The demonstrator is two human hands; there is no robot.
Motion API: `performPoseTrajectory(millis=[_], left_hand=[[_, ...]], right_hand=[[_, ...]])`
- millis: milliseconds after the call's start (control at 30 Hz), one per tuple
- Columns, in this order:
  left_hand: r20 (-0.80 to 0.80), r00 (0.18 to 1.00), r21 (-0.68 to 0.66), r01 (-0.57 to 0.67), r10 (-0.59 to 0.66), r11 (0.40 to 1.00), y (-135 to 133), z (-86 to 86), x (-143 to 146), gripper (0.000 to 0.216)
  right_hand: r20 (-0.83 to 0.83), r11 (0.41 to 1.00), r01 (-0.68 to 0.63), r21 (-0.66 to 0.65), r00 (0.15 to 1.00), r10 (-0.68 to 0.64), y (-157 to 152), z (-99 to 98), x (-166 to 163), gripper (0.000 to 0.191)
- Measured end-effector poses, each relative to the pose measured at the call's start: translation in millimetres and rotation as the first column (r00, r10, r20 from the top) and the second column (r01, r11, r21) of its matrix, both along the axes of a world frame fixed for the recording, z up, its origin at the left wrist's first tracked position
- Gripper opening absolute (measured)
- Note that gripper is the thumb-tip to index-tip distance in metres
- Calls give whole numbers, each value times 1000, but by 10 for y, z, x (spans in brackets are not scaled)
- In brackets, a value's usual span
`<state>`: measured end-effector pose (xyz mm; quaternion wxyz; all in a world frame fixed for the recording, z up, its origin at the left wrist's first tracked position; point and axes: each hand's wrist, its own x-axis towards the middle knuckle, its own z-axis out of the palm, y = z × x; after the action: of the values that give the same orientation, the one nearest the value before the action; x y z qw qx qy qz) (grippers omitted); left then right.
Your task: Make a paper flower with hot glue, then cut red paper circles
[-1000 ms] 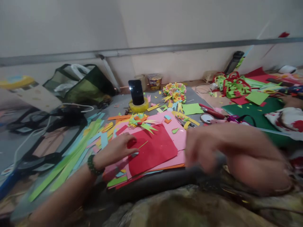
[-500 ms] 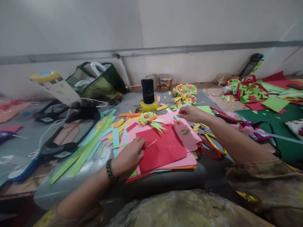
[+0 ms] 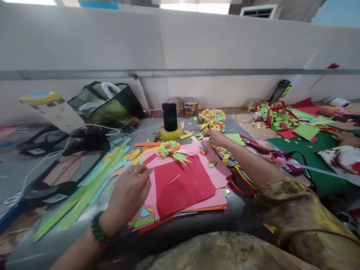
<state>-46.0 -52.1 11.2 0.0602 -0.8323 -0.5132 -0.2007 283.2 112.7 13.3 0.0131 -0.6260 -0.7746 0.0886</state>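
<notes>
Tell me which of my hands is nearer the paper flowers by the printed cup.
Right. Your right hand is just in front of the paper flowers; contact is unclear. Your left hand is farther off, nearer you, beside the red sheet's left edge.

My left hand (image 3: 131, 191) is nearer my body, back upward, its fingers loosely bent, with my left forearm (image 3: 80, 247) slanting in from the lower left. My right forearm (image 3: 249, 161) reaches farther out and angles inward; my right hand (image 3: 216, 138) has its fingers drawn together, too small to tell their exact grip.
</notes>
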Motion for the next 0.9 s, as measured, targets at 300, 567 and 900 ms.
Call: performPoseTrajectory(millis=[300,567,900], left_hand=[[100,968,-187,247,-232,951,-570,-413,308,21],[146,966,-12,217,-213,976,-656,-548,277,31],[157,963,113,203,-219,973,-695,-560,342,35]], right_hand=[[79,992,-47,-120,995,57,189,-4,-87,29],[59,986,132,-98,990,-126,296,26,-50,33],[-46,989,148,-15,988,-148,111,24,1,33]])
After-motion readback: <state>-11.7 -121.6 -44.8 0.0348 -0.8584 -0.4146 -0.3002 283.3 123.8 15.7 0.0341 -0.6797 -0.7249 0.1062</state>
